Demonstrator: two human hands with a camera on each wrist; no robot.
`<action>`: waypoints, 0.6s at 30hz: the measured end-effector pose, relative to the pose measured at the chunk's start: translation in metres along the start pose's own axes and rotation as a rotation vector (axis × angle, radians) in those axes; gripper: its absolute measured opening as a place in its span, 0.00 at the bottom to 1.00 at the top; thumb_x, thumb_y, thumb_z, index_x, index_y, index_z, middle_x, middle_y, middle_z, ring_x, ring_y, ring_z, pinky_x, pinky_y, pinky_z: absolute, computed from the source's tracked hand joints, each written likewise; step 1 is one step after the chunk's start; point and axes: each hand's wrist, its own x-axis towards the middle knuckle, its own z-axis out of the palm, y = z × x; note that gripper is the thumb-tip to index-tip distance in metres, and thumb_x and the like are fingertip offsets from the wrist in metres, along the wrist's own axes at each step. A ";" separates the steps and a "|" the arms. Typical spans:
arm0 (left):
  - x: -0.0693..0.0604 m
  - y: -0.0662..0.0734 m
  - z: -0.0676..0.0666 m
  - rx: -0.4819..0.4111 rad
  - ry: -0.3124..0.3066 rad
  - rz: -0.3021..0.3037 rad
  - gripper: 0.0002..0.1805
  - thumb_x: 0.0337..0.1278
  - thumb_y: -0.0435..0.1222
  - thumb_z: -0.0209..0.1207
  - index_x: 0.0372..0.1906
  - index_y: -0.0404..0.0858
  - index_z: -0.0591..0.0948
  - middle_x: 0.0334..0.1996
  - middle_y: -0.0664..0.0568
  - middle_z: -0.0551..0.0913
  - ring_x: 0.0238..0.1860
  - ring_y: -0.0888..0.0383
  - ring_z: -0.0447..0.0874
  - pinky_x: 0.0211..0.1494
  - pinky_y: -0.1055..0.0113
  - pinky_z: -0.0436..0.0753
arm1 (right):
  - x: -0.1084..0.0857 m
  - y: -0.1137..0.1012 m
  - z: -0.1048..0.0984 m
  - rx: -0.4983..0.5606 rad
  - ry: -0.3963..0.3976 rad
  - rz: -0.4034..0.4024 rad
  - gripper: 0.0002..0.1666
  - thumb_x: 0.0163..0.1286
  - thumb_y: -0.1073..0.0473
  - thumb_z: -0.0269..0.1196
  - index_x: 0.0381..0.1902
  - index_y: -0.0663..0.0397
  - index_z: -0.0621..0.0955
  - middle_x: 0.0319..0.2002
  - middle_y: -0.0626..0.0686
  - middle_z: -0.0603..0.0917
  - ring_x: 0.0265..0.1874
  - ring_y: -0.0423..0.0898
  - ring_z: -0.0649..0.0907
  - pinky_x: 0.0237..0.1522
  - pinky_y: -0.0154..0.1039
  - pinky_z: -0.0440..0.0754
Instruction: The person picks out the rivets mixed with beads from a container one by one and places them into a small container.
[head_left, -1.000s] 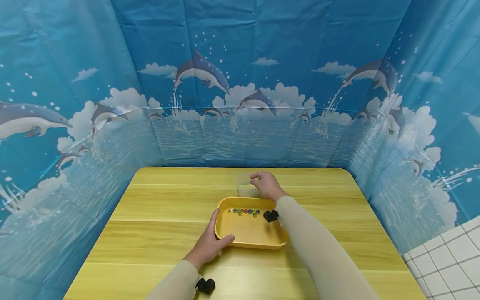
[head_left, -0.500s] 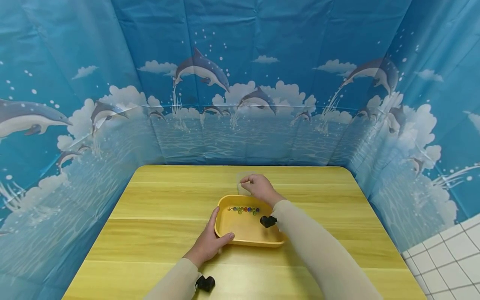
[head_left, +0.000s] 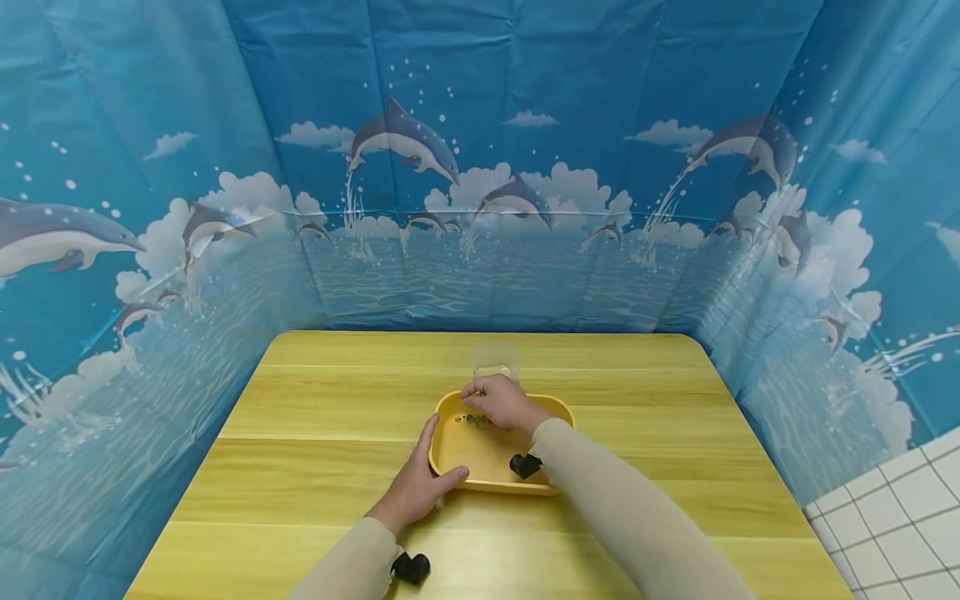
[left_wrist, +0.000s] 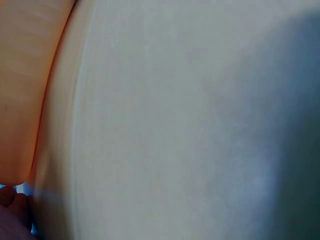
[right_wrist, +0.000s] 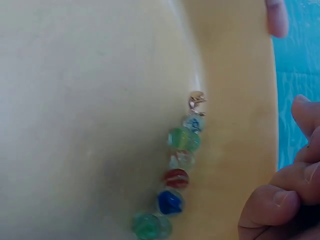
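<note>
Left hand (head_left: 415,486) grips a yellow tray (head_left: 483,458); right hand (head_left: 504,404) leans over a row of marbles (right_wrist: 176,178)

Nearest are two pale sleeves (head_left: 630,504), each with a small black device (head_left: 412,570) at the wrist. The left hand holds the tray's left end, its thumb over the near edge and its fingers along the side. The tray sits on the tabletop (head_left: 315,408), between the hands and reaching under the right forearm.

The right hand hangs above the tray's far side, fingers bent and thumb near them; whether it pinches anything cannot be told. Just beneath it, along the tray's far wall, the marbles lie in an uneven line, red, blue and green among them, with a small gold-coloured piece (right_wrist: 197,100) at the end nearer the left hand. So several are already laid out, though the right hand hides part of the row.

Just beyond the right hand stands a clear container (head_left: 497,357); whether any marbles are left in it cannot be told. Farther off, past both hands, hangs a blue curtain (head_left: 480,275) printed with dolphins.
</note>
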 end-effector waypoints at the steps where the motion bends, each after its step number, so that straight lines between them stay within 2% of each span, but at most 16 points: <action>1: 0.000 0.000 0.000 0.002 0.001 -0.001 0.58 0.70 0.50 0.67 0.87 0.56 0.37 0.82 0.36 0.55 0.71 0.44 0.77 0.73 0.44 0.74 | 0.000 0.000 0.002 -0.010 -0.003 -0.003 0.14 0.79 0.54 0.63 0.54 0.52 0.89 0.51 0.53 0.90 0.21 0.41 0.75 0.27 0.36 0.77; 5: 0.001 -0.001 0.000 0.010 0.008 0.001 0.58 0.69 0.50 0.67 0.87 0.56 0.38 0.82 0.37 0.57 0.72 0.45 0.76 0.74 0.44 0.73 | 0.000 0.002 0.008 -0.061 -0.022 -0.017 0.13 0.79 0.56 0.64 0.53 0.52 0.90 0.50 0.50 0.91 0.34 0.40 0.82 0.37 0.35 0.80; 11: 0.002 -0.003 0.001 0.023 0.016 0.007 0.58 0.69 0.49 0.68 0.87 0.55 0.38 0.80 0.38 0.61 0.71 0.48 0.77 0.73 0.49 0.73 | 0.001 0.005 0.015 -0.110 -0.034 -0.025 0.10 0.78 0.59 0.65 0.50 0.52 0.91 0.45 0.49 0.91 0.33 0.41 0.81 0.37 0.36 0.80; 18: 0.002 -0.003 0.001 0.024 0.017 0.011 0.58 0.69 0.49 0.68 0.87 0.55 0.38 0.80 0.38 0.61 0.70 0.48 0.78 0.73 0.48 0.74 | 0.004 0.017 0.022 -0.165 -0.022 -0.034 0.10 0.77 0.58 0.65 0.50 0.49 0.91 0.50 0.49 0.92 0.38 0.40 0.82 0.43 0.37 0.81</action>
